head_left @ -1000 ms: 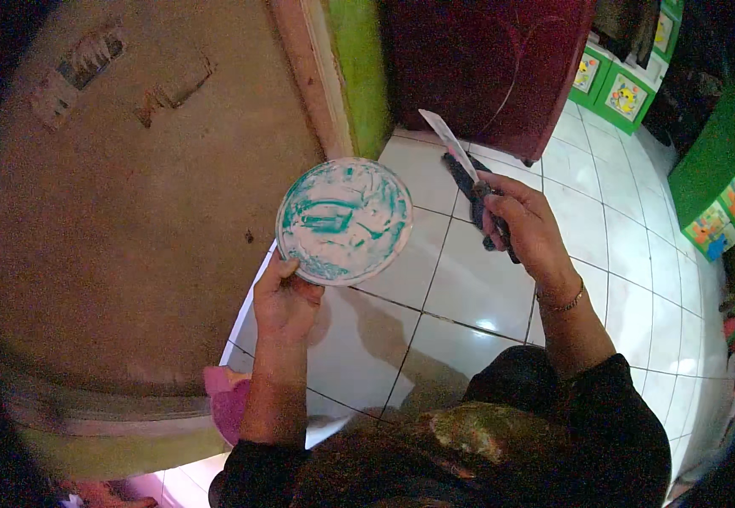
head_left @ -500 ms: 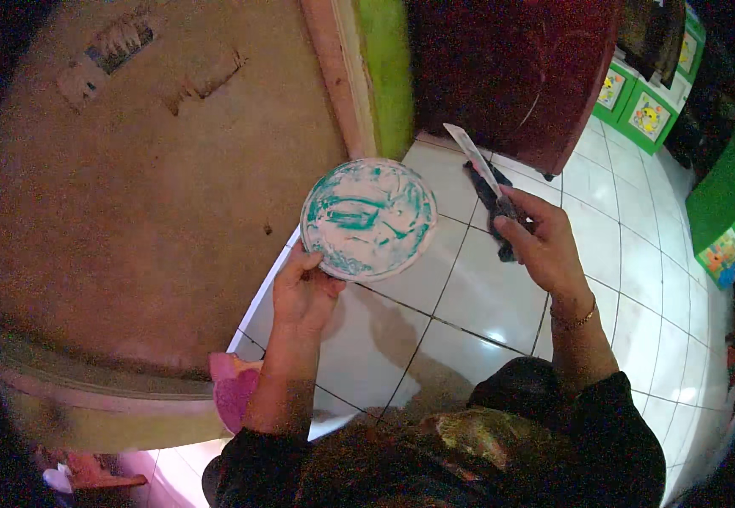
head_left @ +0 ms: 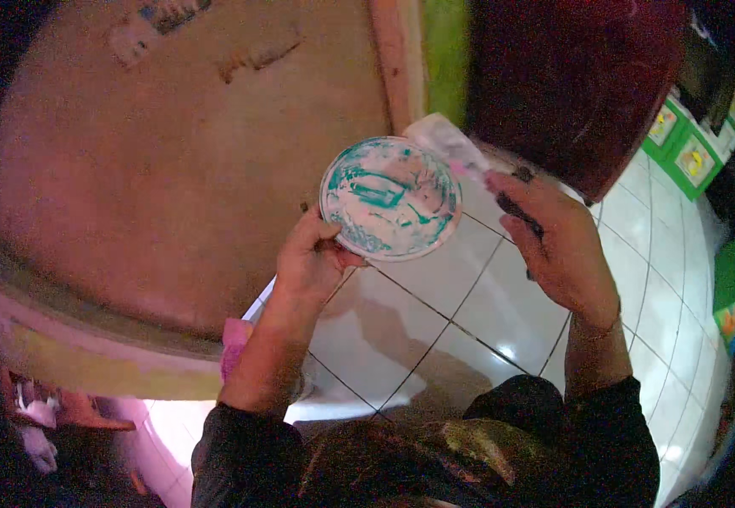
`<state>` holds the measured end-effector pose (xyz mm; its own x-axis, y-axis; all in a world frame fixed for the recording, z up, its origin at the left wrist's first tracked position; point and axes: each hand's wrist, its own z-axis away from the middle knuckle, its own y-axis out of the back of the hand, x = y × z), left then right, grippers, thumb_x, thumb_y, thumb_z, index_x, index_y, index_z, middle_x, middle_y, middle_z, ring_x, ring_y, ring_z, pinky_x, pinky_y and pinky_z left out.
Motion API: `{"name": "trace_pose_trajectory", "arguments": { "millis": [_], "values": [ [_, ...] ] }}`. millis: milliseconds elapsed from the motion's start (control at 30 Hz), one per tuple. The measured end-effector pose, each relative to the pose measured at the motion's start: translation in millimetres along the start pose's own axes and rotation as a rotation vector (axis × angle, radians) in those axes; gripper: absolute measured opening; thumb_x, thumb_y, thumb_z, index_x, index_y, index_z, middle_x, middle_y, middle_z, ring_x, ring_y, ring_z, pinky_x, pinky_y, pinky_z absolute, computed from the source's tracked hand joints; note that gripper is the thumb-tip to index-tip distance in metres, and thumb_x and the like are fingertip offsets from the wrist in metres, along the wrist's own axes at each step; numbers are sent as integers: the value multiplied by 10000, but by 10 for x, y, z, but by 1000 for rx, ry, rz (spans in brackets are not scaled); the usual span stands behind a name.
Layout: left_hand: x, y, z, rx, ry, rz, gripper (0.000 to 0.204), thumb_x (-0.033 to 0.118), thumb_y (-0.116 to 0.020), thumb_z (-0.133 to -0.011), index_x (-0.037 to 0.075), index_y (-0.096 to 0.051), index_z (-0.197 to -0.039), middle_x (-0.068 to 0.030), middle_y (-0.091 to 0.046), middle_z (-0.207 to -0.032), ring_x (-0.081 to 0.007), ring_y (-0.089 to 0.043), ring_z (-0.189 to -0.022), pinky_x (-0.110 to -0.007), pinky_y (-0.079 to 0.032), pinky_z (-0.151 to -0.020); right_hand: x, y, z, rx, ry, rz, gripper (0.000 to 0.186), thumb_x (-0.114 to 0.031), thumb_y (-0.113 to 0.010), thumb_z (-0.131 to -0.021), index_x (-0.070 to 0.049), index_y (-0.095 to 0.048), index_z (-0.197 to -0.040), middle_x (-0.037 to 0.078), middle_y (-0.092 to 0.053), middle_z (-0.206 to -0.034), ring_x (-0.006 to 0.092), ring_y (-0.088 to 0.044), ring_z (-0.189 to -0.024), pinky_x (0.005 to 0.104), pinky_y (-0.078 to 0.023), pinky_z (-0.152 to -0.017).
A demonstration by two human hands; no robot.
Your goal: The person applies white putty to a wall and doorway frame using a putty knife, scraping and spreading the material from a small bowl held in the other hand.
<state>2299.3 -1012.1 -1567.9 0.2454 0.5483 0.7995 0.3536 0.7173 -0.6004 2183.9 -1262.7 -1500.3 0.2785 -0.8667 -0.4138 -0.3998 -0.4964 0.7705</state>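
Observation:
My left hand (head_left: 304,262) grips the near-left rim of a round lid (head_left: 391,199), thumb on top and fingers beneath. White paste is smeared across the lid, with teal green showing through in streaks. My right hand (head_left: 566,245) is closed around the dark handle of a putty knife (head_left: 448,144). Its wide blade, coated whitish and slightly blurred, points up and left, close to the lid's far-right rim. Whether blade and lid touch, I cannot tell.
A brown board (head_left: 173,169) with torn patches fills the left side, beside a wooden post (head_left: 401,63). A dark red cabinet (head_left: 571,76) stands ahead on white floor tiles (head_left: 435,364). Green drawers (head_left: 689,161) are at right; something pink (head_left: 234,343) is by my left forearm.
The putty knife has turned from edge-on to showing its broad face, and its blade has come nearer the lid. The view has shifted, so the board and cabinet appear farther right.

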Motion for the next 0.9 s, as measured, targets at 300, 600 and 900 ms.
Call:
{"name": "trace_pose_trajectory", "arguments": {
  "millis": [300, 600, 900],
  "values": [
    [16, 560, 981, -25, -213, -81, 447, 95, -507, -766, -17, -451, -1195, -131, -606, -1013, -201, -636, -785, -306, -554, -569, -800, -485, 84, -61, 381, 439, 322, -66, -552, -760, -97, -587, -1079, 127, -581, -857, 339, -592, -741, 411, -481, -645],
    [119, -239, 1796, 245, -258, -226, 420, 114, -493, -786, -9, -467, -1186, -129, -602, -1018, -203, -627, -776, -317, -541, -598, -768, 523, 492, -323, 393, 214, 285, -63, -525, -804, -61, -581, -1083, 175, -602, -873, 350, -584, -815, 435, -468, -731],
    [1010, -551, 3651, 257, -116, -212, 392, 135, -481, -793, 16, -473, -1167, -128, -599, -991, -206, -617, -773, -347, -529, -637, -2425, 1054, 1465, -311, 458, 35, 286, -92, -561, -818, -33, -578, -1098, 173, -619, -952, 345, -586, -889, 391, -471, -761]
  ]
}}
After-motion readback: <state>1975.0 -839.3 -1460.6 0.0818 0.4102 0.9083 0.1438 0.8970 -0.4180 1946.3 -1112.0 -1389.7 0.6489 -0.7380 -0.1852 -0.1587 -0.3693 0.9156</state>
